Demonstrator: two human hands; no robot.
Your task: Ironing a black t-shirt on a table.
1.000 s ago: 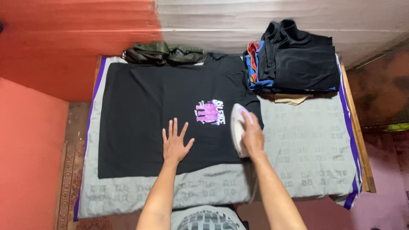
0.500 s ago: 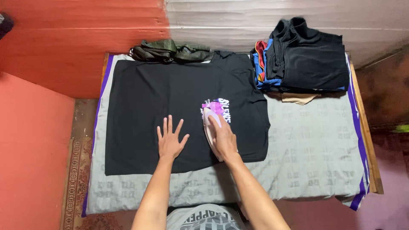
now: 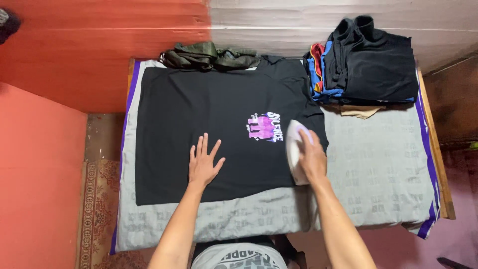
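grey padded table (image 3: 378,174) | 1 black tee (image 3: 209,109) | L hand (image 3: 203,163) flat, splayed | R hand (image 3: 312,158) gripping 1 iron (image 3: 294,149)

No packages, signs or screens are in view. One printed label-like graphic is present: a purple-and-white print (image 3: 264,127) on the black T-shirt (image 3: 199,104), which lies spread flat over the grey patterned cloth (image 3: 378,174) covering the table. The print is roughly rectangular, with purple blocks and a band of white lettering along its right side. It sits right of the shirt's centre, nearer the table's front edge than its back edge, and just left of the white iron (image 3: 295,149).
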